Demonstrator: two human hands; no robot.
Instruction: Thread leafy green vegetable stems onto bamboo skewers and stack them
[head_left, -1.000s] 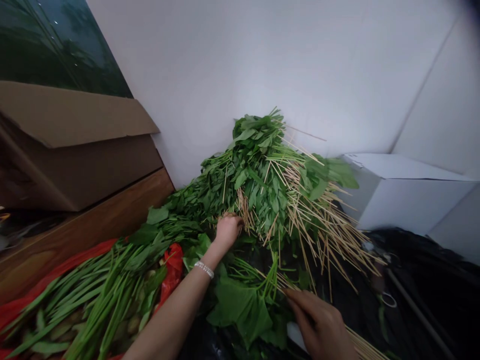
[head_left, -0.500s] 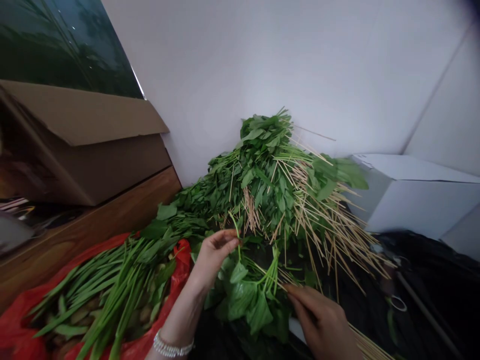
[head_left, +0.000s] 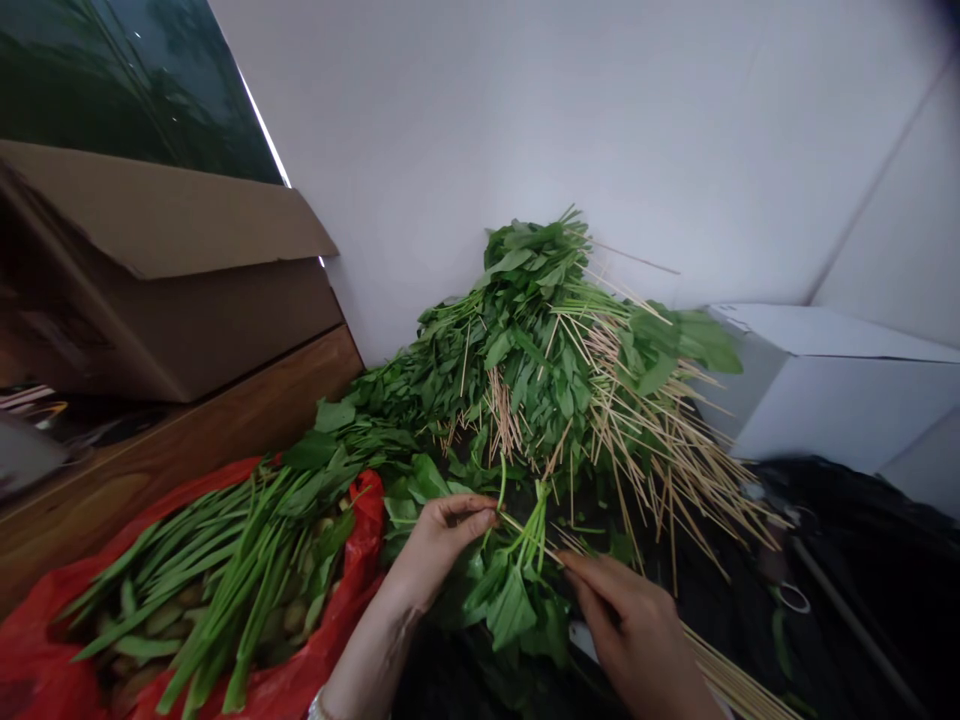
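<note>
My left hand [head_left: 454, 540] pinches the thin green stem of a leafy vegetable [head_left: 502, 482], its cut end pointing up. My right hand [head_left: 634, 620] is closed on a thin bamboo skewer [head_left: 553, 553] that runs left toward my left fingertips. Several leafy stems [head_left: 534, 530] hang on the skewer between my hands, their leaves drooping below it. Whether the skewer tip has entered the pinched stem, I cannot tell. Behind the hands rises a heap of skewered greens [head_left: 517, 340] with many bare stick ends [head_left: 675, 450] jutting to the right.
At left, a red plastic bag [head_left: 367, 520] holds long green stalks [head_left: 225, 590] and roundish produce. A cardboard box [head_left: 150, 320] stands on a wooden ledge [head_left: 300, 385]. To the right are a white box [head_left: 847, 400] and black plastic [head_left: 847, 510]. More skewers [head_left: 731, 670] lie beside my right wrist.
My left hand has moved down and right with the stem, bringing it closer to the skewer and my right hand. The right hand has shifted slightly left and up.
</note>
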